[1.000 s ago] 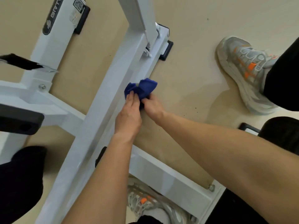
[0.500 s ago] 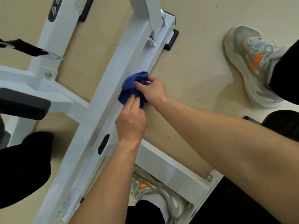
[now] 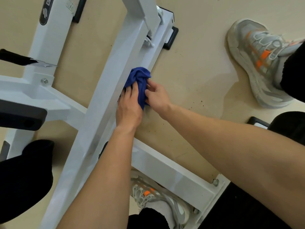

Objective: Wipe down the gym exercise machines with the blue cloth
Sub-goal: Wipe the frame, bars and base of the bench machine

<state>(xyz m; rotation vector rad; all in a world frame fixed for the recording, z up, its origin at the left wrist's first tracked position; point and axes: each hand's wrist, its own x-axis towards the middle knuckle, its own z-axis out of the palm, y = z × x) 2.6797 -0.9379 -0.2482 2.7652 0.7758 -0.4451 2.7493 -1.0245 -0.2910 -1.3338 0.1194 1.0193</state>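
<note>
On one bar [image 3: 105,90], left hand [image 3: 128,108] presses, right hand [image 3: 157,95] pinches, one cloth [image 3: 139,76] (blue).

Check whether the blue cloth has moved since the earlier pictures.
Yes: the blue cloth slid onto the white beam, slightly farther from the black foot pad.

Grey-and-orange sneaker [image 3: 260,63] on speckled beige floor [image 3: 198,47], second sneaker [image 3: 153,197] near bottom edge.

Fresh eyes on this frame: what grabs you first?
The bunched blue cloth mid-frame, against the white machine's diagonal floor beam. The left hand presses it there with flat fingers while the right hand pinches its edge. Next comes the grey-and-orange sneaker on the beige floor, upper right.
</note>
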